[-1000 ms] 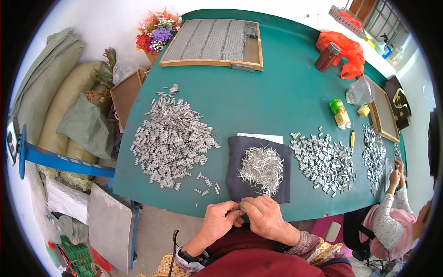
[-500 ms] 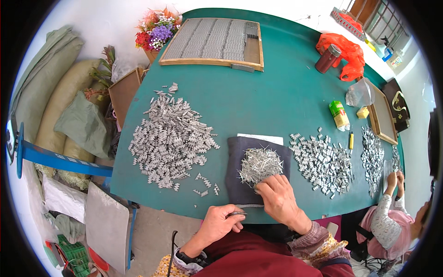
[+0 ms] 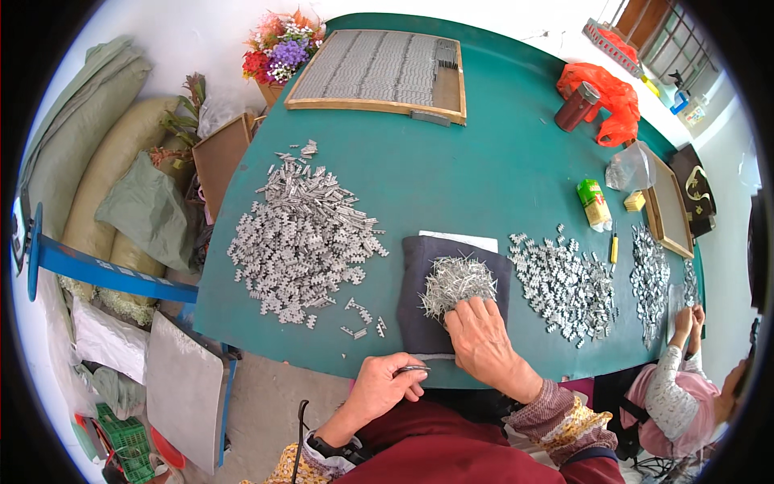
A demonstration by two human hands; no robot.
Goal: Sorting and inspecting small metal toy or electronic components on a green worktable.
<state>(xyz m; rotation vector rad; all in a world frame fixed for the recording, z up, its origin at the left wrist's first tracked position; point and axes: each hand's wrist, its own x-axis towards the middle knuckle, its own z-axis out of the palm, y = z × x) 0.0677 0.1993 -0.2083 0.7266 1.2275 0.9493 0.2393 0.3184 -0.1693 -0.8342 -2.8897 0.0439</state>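
Note:
My left hand, close to the table's near edge, pinches a small dark metal piece between thumb and fingers. My right hand reaches over a folded dark cloth. Its fingertips are bunched at the near edge of a heap of thin silvery metal pins; whatever they grip is hidden. A white sheet shows from under the cloth's far edge. Left of the cloth spreads a large heap of grey toothed metal pieces, with a few strays nearer me.
A second heap of small metal pieces lies right of the cloth, then a yellow-handled tool and a green carton. A filled wooden-framed tray lies at the far side. Another person works at the right.
My right hand has shifted slightly and its fingers are more curled at the pin heap. My left hand stays nearly in place, still holding the small metal piece. The view has moved a little.

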